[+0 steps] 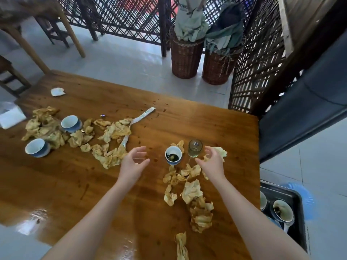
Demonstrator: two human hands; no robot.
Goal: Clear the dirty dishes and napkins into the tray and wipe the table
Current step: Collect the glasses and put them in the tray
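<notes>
A blue-and-white cup [173, 156] with dark dregs stands mid-table beside a small clear glass [195, 148]. My left hand [133, 163] hovers just left of the cup, fingers loosely curved, nothing plainly in it. To the right of the glass hovers my right hand [213, 163], fingers curved toward it, over a crumpled napkin [221, 152]. Two more blue cups [71, 123] [37, 147] sit at the left among stained napkins [112, 131]. More napkins [195, 196] lie near me. The black tray [298, 198], low at the right, holds dirty cups [282, 211].
The wooden table [75, 184] is wet and scattered with tea leaves. A white napkin [57, 91] and a paper strip [144, 115] lie farther off. Two wicker baskets [185, 59] and a lattice screen [257, 59] stand beyond; a dark bench [304, 113] runs along the right.
</notes>
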